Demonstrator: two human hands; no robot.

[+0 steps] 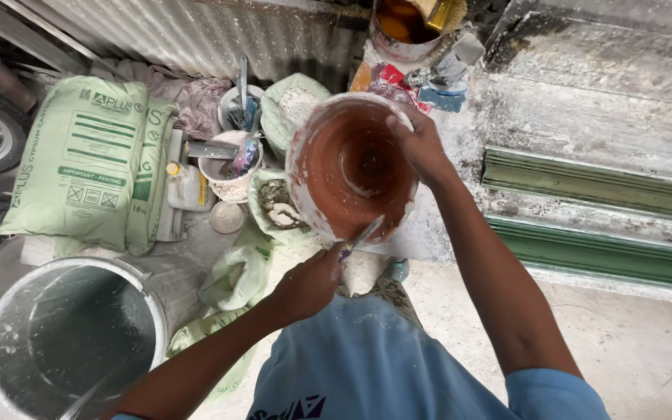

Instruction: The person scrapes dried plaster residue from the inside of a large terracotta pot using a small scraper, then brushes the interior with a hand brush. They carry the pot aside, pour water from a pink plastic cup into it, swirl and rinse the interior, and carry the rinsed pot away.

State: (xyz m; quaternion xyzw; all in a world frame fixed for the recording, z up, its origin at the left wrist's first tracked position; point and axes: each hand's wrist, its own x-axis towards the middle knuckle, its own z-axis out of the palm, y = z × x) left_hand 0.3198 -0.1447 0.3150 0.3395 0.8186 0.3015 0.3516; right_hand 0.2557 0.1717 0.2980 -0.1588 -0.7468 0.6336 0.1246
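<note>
The right hand (421, 144) clasps the rim of the bowl (351, 167), tilting it toward the person so its inside is reachable; the left hand (313, 280) is closed on a scraper (361, 236), blade at the bowl's lower wall; a bucket (71, 330) stands at left, beside green sacks (87, 159).

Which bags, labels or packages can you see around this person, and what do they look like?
Large pale green paper sack: far left on the floor, lying flat, with a dark green printed label panel.
Second pale green sack: tucked beside the first, edge-on.
Open pale green bag of white powder: top centre, behind the terracotta-coloured bowl.
Small white plastic bottle with a yellow cap: beside the sacks.
</note>
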